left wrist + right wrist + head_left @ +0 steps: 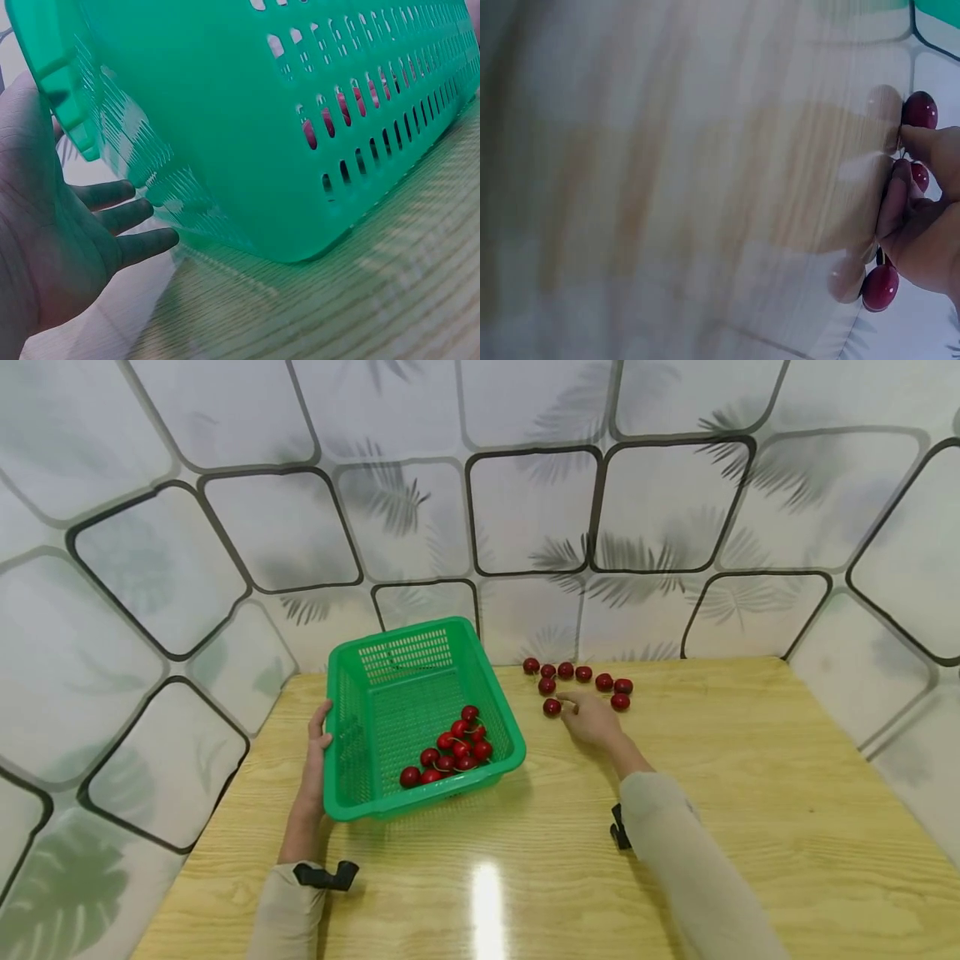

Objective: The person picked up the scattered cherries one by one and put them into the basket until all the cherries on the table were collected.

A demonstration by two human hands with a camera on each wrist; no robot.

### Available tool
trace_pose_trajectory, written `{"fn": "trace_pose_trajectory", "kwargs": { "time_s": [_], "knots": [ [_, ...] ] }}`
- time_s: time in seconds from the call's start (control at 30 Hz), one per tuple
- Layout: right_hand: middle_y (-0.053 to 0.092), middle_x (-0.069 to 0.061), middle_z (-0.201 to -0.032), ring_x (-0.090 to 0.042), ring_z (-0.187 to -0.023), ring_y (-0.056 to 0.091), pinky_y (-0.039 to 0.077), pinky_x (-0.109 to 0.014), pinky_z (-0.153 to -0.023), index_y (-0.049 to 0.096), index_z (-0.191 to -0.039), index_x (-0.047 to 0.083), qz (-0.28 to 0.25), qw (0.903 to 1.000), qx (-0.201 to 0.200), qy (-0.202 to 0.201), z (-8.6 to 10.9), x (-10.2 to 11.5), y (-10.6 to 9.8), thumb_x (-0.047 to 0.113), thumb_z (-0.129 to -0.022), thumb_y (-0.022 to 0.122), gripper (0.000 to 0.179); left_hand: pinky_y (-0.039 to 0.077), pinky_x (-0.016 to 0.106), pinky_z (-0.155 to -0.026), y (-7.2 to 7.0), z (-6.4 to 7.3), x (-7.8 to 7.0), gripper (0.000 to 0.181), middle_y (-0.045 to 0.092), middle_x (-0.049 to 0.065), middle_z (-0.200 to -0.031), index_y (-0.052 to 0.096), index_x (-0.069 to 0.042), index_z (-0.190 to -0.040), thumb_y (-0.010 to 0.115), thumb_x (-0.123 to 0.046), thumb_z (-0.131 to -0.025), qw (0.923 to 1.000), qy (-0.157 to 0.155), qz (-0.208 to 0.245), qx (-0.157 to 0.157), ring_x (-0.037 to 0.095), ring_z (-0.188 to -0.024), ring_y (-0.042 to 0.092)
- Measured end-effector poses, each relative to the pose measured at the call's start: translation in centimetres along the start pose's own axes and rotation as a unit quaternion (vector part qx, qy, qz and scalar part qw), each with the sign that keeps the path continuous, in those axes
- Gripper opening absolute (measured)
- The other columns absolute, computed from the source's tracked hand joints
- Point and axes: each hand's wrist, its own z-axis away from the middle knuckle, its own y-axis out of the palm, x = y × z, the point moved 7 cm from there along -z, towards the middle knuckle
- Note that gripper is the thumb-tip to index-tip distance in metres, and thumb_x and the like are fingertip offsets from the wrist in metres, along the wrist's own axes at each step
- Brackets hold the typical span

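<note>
A green plastic basket [420, 672] holds several red cherries [459, 745] with stems, heaped in its near right corner. My left hand [317, 760] rests against the basket's left side at the rim; in the left wrist view its fingers [146, 246] stretch out straight and spread beside the slotted wall. At the back of the table, my right hand [594, 722] reaches in among loose cherries. Its thumb and index finger are parted, right beside a dark red cherry [552, 707]. In the right wrist view the thumb tip lies close to a cherry [920, 110], and thin stems show near the fingertips.
Several more loose cherries [583, 674] lie in a bent row along the back edge of the light wooden table [720, 793]. Behind and at both sides stands a patterned white wall covering [540, 518]. Black wrist straps [327, 876] sit over the sleeves.
</note>
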Motion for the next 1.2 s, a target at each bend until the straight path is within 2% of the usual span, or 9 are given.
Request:
{"fn": "trace_pose_trajectory", "kwargs": {
  "time_s": [0.03,0.1,0.2,0.27,0.43,0.73,0.97,1.2],
  "knots": [
    [0.061,-0.012,-0.074,-0.018,-0.06,0.046,0.036,-0.034,-0.058,0.06,-0.136,0.006,0.011,0.9999,0.002,-0.005,0.04,0.2,0.05,0.015,-0.097,0.053,0.04,0.035,0.023,-0.094,0.0,0.03,0.0,0.056,0.001,0.01,-0.164,0.011,-0.026,-0.159,0.022,-0.024,-0.105,1.0,0.0,0.0,-0.002,0.022,-0.134,0.026],
    [0.064,-0.013,-0.079,-0.023,-0.067,0.054,0.042,-0.037,-0.06,0.063,-0.132,0.005,0.018,0.9998,0.002,-0.01,0.17,0.48,0.06,0.016,-0.098,0.054,0.037,0.035,0.023,-0.094,-0.02,0.05,-0.01,0.056,0.001,0.01,-0.164,0.011,-0.026,-0.159,0.022,-0.024,-0.105,1.0,0.0,0.0,-0.004,0.022,-0.133,0.027],
    [0.069,-0.018,-0.095,-0.03,-0.083,0.063,0.049,-0.044,-0.073,0.066,-0.12,0.002,0.01,0.9999,-0.007,-0.004,0.41,0.56,-0.09,0.016,-0.097,0.056,0.028,0.035,0.023,-0.094,-0.08,0.04,-0.04,0.056,0.001,0.01,-0.164,0.011,-0.026,-0.159,0.022,-0.024,-0.105,1.0,-0.002,-0.001,-0.003,0.023,-0.133,0.026],
    [0.069,-0.019,-0.101,-0.033,-0.09,0.064,0.05,-0.047,-0.079,0.066,-0.111,0.001,0.001,0.9999,-0.013,0.004,0.51,0.42,-0.13,0.014,-0.097,0.057,0.022,0.035,0.024,-0.094,-0.16,0.06,-0.03,0.056,0.0,0.009,-0.165,0.01,-0.028,-0.16,0.022,-0.025,-0.105,1.0,-0.005,-0.003,-0.003,0.024,-0.134,0.026],
    [0.067,-0.017,-0.095,-0.032,-0.086,0.062,0.048,-0.047,-0.079,0.065,-0.1,0.001,-0.012,0.9997,-0.018,0.014,0.6,0.15,-0.06,0.012,-0.097,0.057,0.014,0.034,0.024,-0.094,-0.32,0.1,-0.01,0.056,-0.001,0.008,-0.165,0.009,-0.03,-0.16,0.021,-0.027,-0.105,0.9999,-0.011,-0.009,-0.004,0.028,-0.137,0.022],
    [0.068,-0.016,-0.097,-0.029,-0.084,0.063,0.05,-0.045,-0.079,0.065,-0.099,0.0,0.013,0.9994,-0.021,0.022,0.59,0.01,0.11,0.013,-0.097,0.052,0.019,0.035,0.023,-0.094,-0.11,0.03,-0.13,0.055,-0.001,0.008,-0.165,0.011,-0.03,-0.159,0.023,-0.026,-0.105,1.0,-0.006,0.005,0.0,0.024,-0.134,0.025],
    [0.067,-0.017,-0.095,-0.03,-0.082,0.062,0.049,-0.046,-0.076,0.064,-0.099,0.0,0.017,0.9991,-0.03,0.024,0.85,0.27,-0.31,0.012,-0.095,0.051,0.018,0.032,0.025,-0.096,0.04,-0.2,-0.02,0.055,-0.001,0.006,-0.165,0.01,-0.03,-0.159,0.021,-0.025,-0.106,1.0,-0.003,-0.001,0.003,0.033,-0.142,0.017],
    [0.066,-0.015,-0.093,-0.03,-0.082,0.061,0.048,-0.045,-0.076,0.065,-0.101,0.002,0.011,0.9991,-0.037,0.017,0.92,0.38,-0.34,0.011,-0.093,0.054,0.016,0.034,0.024,-0.095,-0.06,-0.14,0.09,0.055,0.0,0.007,-0.165,0.009,-0.029,-0.16,0.02,-0.024,-0.106,1.0,-0.002,0.0,0.003,0.033,-0.14,0.019]
  ]
}}
